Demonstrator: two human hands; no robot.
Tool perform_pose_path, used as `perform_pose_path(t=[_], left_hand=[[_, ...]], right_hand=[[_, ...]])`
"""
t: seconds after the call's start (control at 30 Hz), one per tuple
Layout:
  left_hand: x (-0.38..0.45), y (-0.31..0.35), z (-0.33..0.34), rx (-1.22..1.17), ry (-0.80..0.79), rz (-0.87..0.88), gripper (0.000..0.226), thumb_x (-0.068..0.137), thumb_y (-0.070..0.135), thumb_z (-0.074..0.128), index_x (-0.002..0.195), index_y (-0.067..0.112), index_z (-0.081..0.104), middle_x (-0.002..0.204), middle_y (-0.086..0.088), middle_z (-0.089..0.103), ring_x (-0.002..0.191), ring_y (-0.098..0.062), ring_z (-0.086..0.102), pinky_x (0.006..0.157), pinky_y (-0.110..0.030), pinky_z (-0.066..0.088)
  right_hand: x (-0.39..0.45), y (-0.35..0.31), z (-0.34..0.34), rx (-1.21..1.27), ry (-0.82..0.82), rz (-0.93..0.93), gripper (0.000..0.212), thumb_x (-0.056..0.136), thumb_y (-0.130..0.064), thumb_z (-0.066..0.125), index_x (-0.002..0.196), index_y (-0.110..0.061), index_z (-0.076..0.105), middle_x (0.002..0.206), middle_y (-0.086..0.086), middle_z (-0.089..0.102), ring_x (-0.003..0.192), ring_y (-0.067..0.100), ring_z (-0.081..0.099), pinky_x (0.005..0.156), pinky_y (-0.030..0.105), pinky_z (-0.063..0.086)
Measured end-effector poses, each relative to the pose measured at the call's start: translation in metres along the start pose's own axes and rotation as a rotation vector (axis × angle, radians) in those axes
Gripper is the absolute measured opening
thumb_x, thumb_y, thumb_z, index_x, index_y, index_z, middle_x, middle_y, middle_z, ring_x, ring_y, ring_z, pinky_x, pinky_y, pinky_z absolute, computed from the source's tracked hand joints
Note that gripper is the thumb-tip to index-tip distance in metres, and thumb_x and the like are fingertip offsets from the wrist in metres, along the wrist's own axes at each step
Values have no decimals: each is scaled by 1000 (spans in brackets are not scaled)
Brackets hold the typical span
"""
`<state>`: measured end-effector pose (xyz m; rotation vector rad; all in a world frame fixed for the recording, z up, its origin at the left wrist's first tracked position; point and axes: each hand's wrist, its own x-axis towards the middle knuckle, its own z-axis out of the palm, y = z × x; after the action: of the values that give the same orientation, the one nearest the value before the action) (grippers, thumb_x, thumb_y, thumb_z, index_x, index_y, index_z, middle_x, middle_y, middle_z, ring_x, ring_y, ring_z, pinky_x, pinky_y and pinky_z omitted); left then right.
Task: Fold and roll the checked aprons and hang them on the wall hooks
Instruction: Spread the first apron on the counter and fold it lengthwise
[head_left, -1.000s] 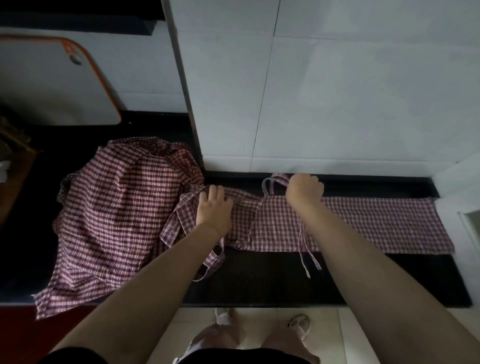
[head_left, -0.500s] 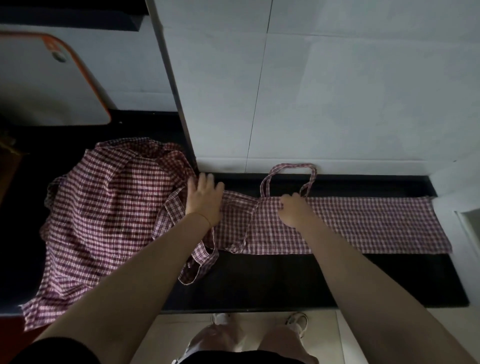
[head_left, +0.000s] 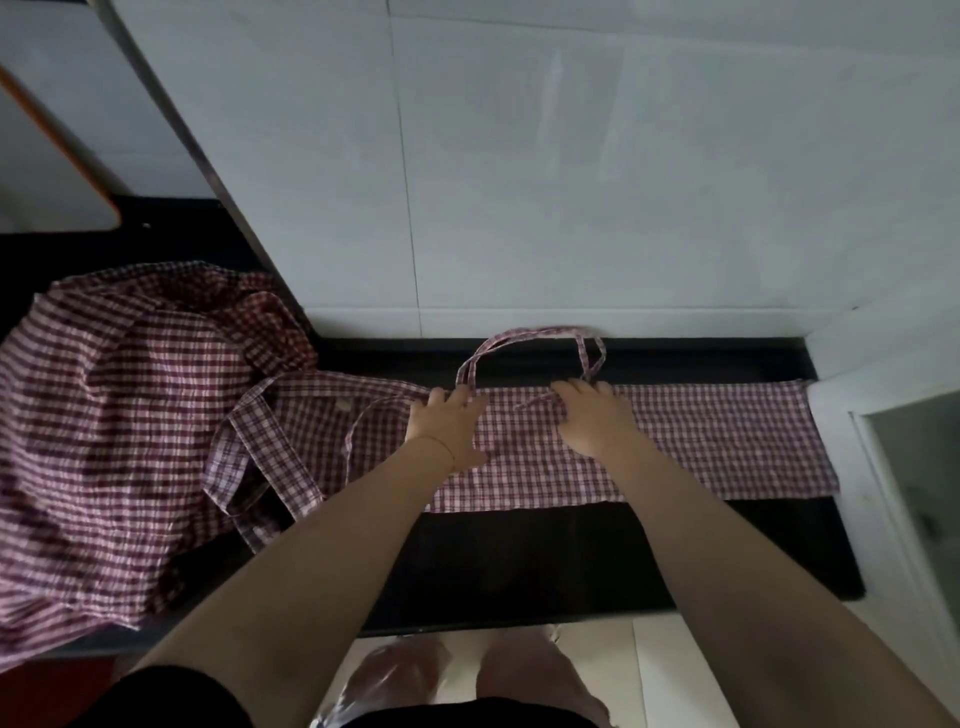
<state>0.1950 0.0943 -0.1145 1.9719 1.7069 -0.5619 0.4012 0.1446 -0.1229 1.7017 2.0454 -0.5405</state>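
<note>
- Heaped apron (head_left: 104, 415): crumpled red-and-white check, lying at the far left of your dark desk (head_left: 519, 561), one edge hanging over the front.
- Ties (head_left: 260, 467): loose checked straps spilling between the heap and the flat strip.
- Your left hand (head_left: 447, 431): palm down on the folded apron (head_left: 701, 447), fingers (head_left: 457, 402) straight and pressing the cloth.
- Neck loop (head_left: 535, 338): arched behind both hands, reaching the white tiled wall (head_left: 571, 182).
- Your right hand (head_left: 592, 415): resting on the same strip; the fingers look slightly bent at the loop's base, though whether they pinch it is unclear.
- Folded apron: a long flat band running right to the desk's end.
</note>
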Motion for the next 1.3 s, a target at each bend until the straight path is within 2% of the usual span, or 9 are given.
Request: perform_pose_path(t=[0.27, 0.33, 0.43, 0.53, 0.77, 0.9, 1.0, 1.1, 1.3], left_hand=[[9, 26, -1, -111, -50, -173, 112, 77, 46, 79, 156, 31, 1, 163, -6, 4, 147, -42, 10, 107, -57, 41], [11, 29, -4, -108, -69, -198, 117, 76, 43, 81, 156, 34, -3, 164, -5, 2, 147, -43, 9, 106, -56, 43], [14, 35, -6, -113, -87, -223, 118, 74, 40, 84, 156, 36, -1, 163, -4, 3, 147, -43, 9, 102, -53, 48], [14, 39, -5, -111, -100, -236, 118, 72, 39, 85, 156, 37, 2, 163, -4, 3, 147, -43, 8, 100, -52, 50], [3, 35, 3, -183, 19, -161, 87, 82, 40, 74, 151, 34, 21, 157, -6, 14, 138, -37, 26, 101, -49, 48], [-26, -3, -5, -86, 399, -256, 59, 89, 24, 60, 142, 23, 34, 157, -11, 16, 137, -33, 27, 108, -46, 35], [-49, -56, -15, -122, 456, -403, 56, 90, 29, 57, 141, 20, 37, 154, -11, 25, 139, -32, 26, 111, -48, 28], [-70, -107, -23, -154, 374, -507, 51, 91, 36, 54, 137, 16, 45, 142, -12, 42, 131, -32, 37, 109, -47, 29], [-96, -146, -26, -268, 3, -455, 48, 91, 48, 57, 126, 16, 55, 121, -6, 61, 111, -25, 58, 99, -37, 46]], right_hand=[[11, 61, -27, 109, 111, 632, 98, 94, -51, 56, 156, -1, -1, 163, 23, 0, 148, 48, 1, 117, 63, 11], [15, 66, -37, 217, 118, 673, 87, 94, -45, 58, 155, -5, 12, 161, 22, 11, 147, 47, 7, 116, 63, 16], [19, 66, -30, 174, 261, 372, 29, 99, -30, 54, 117, -9, 57, 126, 16, 56, 118, 33, 52, 98, 47, 44], [12, 54, -16, 307, 113, 41, 15, 96, -29, 59, 89, -16, 59, 95, 4, 63, 81, 17, 59, 75, 36, 54], [8, 53, -5, 145, -193, 150, 97, 78, -62, 72, 150, -11, 31, 150, 15, 32, 139, 33, 34, 110, 45, 38], [5, 29, -9, 89, -106, 219, 59, 94, -40, 59, 141, -8, 44, 133, 15, 48, 117, 29, 52, 99, 42, 49], [-2, -20, -11, 259, -90, 103, 30, 100, -28, 51, 121, -7, 57, 99, 6, 57, 87, 19, 58, 73, 30, 51], [-15, -78, -12, 400, -226, -33, 28, 100, -31, 51, 118, -11, 60, 85, 3, 65, 73, 14, 64, 59, 24, 47], [-40, -159, -7, 676, -566, -73, 56, 100, -36, 54, 147, -11, 38, 106, 11, 66, 89, 23, 71, 77, 35, 59]])
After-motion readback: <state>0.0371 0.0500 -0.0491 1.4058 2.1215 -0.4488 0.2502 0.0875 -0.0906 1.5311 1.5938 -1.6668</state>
